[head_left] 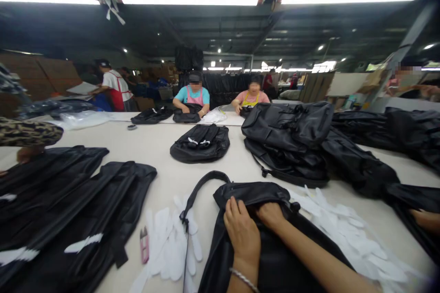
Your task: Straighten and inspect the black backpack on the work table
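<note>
A black backpack (275, 256) lies right in front of me, its strap (206, 178) looping out to the left. My left hand (242, 229), with a braided bracelet at the wrist, grips the edge of the bag's upper panel, fingers together over it. Beside it, my right hand (271, 216) reaches into the opening under that panel; its fingers are hidden inside. Thin white pieces with rounded ends (168, 242) are spread to the left of the bag, next to pink-handled thread snips (144, 246). More white pieces (354, 233) lie in a heap on the right.
Black bags with white pieces on their straps (113, 210) cover the left side. One flat bag (199, 144) lies ahead on the pale table (137, 139), and stacked bags (288, 132) rise at right. Two co-workers sit opposite; a patterned sleeve (30, 132) and another arm (426, 219) flank me.
</note>
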A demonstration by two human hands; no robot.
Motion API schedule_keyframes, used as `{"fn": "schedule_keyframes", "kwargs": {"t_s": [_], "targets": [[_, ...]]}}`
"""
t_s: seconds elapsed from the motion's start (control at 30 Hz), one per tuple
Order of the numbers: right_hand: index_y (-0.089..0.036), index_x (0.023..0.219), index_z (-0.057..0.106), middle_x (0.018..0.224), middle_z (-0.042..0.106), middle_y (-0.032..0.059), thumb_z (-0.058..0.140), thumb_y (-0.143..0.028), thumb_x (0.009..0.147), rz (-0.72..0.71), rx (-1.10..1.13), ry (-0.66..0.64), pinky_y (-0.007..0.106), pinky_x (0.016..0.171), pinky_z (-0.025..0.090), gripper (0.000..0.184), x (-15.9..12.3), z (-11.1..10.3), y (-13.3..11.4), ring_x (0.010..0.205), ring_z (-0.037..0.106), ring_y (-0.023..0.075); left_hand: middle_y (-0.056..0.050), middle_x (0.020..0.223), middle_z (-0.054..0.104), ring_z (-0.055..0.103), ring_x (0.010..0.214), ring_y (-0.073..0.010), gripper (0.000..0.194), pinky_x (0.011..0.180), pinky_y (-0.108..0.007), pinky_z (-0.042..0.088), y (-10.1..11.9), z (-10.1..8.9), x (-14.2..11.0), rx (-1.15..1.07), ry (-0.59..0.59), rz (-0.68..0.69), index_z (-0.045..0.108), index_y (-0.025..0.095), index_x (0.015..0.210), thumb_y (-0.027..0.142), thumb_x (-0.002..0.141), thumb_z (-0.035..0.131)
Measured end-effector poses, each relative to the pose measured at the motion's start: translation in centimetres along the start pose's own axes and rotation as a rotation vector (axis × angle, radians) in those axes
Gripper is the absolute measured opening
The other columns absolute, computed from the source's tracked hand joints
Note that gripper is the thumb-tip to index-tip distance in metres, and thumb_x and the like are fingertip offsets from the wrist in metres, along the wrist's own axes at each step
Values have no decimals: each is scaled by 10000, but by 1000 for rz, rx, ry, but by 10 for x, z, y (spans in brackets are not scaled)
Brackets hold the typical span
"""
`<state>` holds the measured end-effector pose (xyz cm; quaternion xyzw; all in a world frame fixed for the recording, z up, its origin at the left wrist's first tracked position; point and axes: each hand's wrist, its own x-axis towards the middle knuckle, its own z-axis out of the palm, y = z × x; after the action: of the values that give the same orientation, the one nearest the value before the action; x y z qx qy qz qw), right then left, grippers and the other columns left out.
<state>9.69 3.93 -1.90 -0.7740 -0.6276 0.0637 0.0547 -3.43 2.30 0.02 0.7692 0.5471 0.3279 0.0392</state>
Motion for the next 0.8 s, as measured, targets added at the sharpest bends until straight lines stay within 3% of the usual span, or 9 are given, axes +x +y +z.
{"fn": "schedule_keyframes", "kwargs": {"t_s": [0.13, 0.27, 0.33, 0.5, 0.67, 0.8], "targets": [[-109, 942, 601, 957, 562, 175, 237, -294, 869, -15, -39, 31, 441, 869, 295, 415, -27, 8, -2, 953, 475, 300, -123, 1150, 442, 358, 1099, -229, 380, 870, -368, 384, -5, 1, 4, -23, -66, -51, 470, 117, 1056, 49, 692, 387], [-161, 1176, 458, 1233, 400, 127, 308, -296, 854, -162, -119, 227, 458, 959, 188, 380, -66, 19, 0, 1164, 275, 294, -83, 1029, 474, 412, 988, -194, 343, 844, -322, 399, -10, 1, 9, -49, -70, -84, 467, 139, 1042, 77, 714, 390], [-164, 1230, 398, 1293, 335, 112, 327, -335, 853, -202, -133, 219, 446, 980, 162, 420, -73, 27, 3, 1200, 220, 277, -74, 1027, 464, 414, 967, -189, 309, 823, -307, 409, -12, 4, 11, -63, -89, -73, 476, 155, 1026, 101, 735, 387], [-92, 1183, 449, 1172, 453, 174, 307, -383, 860, -47, -139, 57, 453, 924, 225, 457, -49, 42, 9, 1092, 373, 295, -86, 1035, 455, 406, 958, -180, 276, 875, -321, 378, -9, 8, 10, -136, -50, -24, 484, 133, 999, 98, 745, 381], [-175, 1231, 402, 1221, 415, 125, 361, -357, 839, -5, -137, 136, 436, 948, 165, 434, -36, 43, 8, 1127, 316, 290, -109, 1054, 450, 388, 1019, -182, 292, 920, -347, 352, -4, 2, 9, -249, 111, 24, 434, 104, 1049, 124, 761, 387], [-186, 1172, 467, 1158, 465, 117, 336, -385, 845, 27, -101, 129, 430, 955, 156, 405, -36, 43, 9, 1103, 344, 272, -100, 1077, 437, 402, 1000, -201, 295, 854, -345, 393, -8, 5, 9, -109, -55, 31, 474, 136, 986, 68, 710, 394]]}}
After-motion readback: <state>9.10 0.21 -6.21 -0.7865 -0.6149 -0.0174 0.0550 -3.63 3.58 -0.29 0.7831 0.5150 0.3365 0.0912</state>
